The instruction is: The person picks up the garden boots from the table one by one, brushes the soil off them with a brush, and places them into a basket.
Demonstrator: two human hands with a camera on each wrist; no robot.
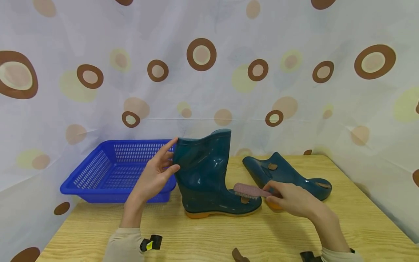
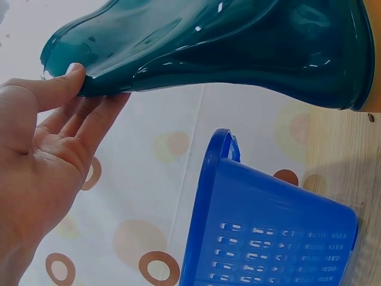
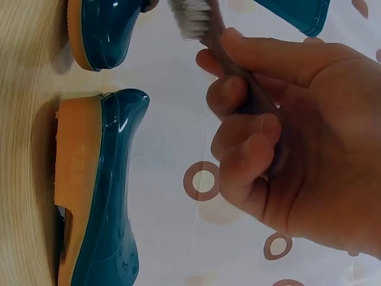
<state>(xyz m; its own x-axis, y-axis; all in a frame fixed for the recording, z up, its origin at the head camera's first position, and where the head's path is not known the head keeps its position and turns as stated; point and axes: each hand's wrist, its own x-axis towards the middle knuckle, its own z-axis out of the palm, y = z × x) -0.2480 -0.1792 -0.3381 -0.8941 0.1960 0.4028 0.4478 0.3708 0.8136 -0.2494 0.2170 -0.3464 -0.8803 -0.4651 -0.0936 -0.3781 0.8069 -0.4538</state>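
Observation:
A dark green rain boot (image 1: 204, 174) with a yellow-orange sole stands upright on the table. My left hand (image 1: 155, 174) holds the back of its shaft near the top rim, the thumb on one face and the fingers around the edge, as the left wrist view (image 2: 53, 137) also shows. In my right hand (image 1: 291, 198) is a pinkish scrub brush (image 1: 248, 190), gripped by the handle. Its bristles face down over the boot's toe, by a brown mud patch (image 1: 244, 200); whether they touch cannot be told. The right wrist view shows fingers curled round the handle (image 3: 256, 98).
A second green boot (image 1: 291, 174) lies on its side at the right, with brown patches on its shaft and toe. A blue plastic basket (image 1: 98, 196) stands at the left. Near the table's front edge lies a brown piece (image 1: 240, 255). A spotted curtain (image 1: 209, 98) hangs behind.

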